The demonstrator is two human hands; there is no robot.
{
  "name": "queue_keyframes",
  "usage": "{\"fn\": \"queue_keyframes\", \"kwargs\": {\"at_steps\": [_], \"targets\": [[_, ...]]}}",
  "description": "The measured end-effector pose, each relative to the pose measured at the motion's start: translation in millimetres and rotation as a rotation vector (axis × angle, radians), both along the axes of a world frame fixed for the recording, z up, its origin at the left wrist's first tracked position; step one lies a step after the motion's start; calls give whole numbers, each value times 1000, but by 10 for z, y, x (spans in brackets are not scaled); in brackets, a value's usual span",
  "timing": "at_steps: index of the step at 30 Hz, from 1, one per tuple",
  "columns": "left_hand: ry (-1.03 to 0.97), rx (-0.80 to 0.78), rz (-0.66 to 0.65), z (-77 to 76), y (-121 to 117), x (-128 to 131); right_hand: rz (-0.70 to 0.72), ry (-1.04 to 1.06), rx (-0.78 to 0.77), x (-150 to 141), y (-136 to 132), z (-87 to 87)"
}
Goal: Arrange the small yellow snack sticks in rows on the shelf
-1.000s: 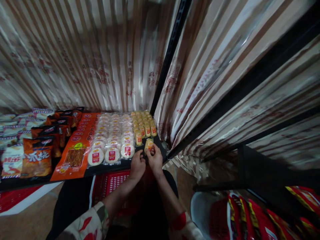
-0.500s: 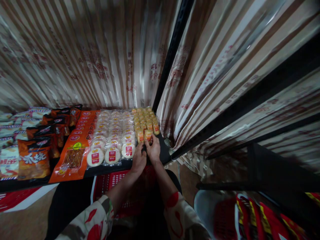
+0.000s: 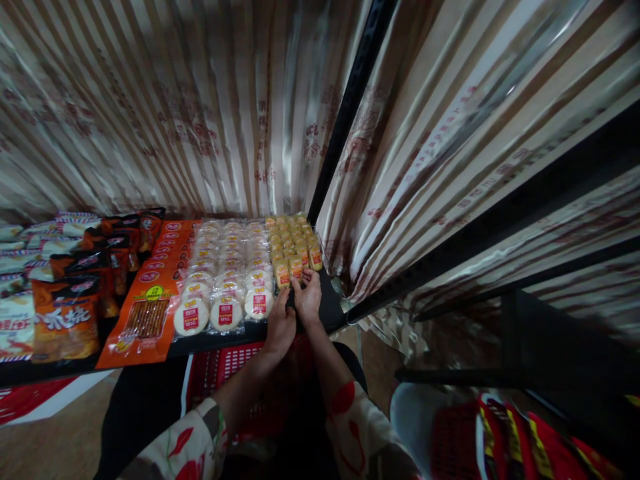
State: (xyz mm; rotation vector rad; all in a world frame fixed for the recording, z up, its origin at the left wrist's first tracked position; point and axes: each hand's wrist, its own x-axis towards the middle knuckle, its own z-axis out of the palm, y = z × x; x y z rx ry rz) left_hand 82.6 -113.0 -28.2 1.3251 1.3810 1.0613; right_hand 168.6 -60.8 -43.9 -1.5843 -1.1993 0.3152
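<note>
Small yellow wrapped snack packs with orange labels stand in tight columns at the right end of a black shelf. My right hand has its thumb and fingertips at the lower edge of the front snack pack in the second column from the left. Just left of it, my left hand has a fingertip close under the front pack of the leftmost column. Its thumb and forefinger are apart, with nothing seen between them.
Left of the yellow packs lie columns of round rice crackers, an orange stick-snack bag and orange-black snack bags. A black upright post rises at the shelf's back right corner. Below are a red basket and, right, red bags.
The yellow pack in my right hand has moved from the shelf front up into line with its column. My left hand has shifted slightly forward, then drawn back a little.
</note>
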Motion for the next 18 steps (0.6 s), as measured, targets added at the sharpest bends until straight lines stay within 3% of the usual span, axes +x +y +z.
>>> {"fn": "queue_keyframes", "kwargs": {"at_steps": [6,13,18], "targets": [[8,1,-4,32,-10,-7,-2,-166,30,1,-90,-5],[63,29,13,38,-22,14,16,-156,16,-6,-118,56],[83,94,25,4,-151,14,8,-126,26,36,-407,202]]}}
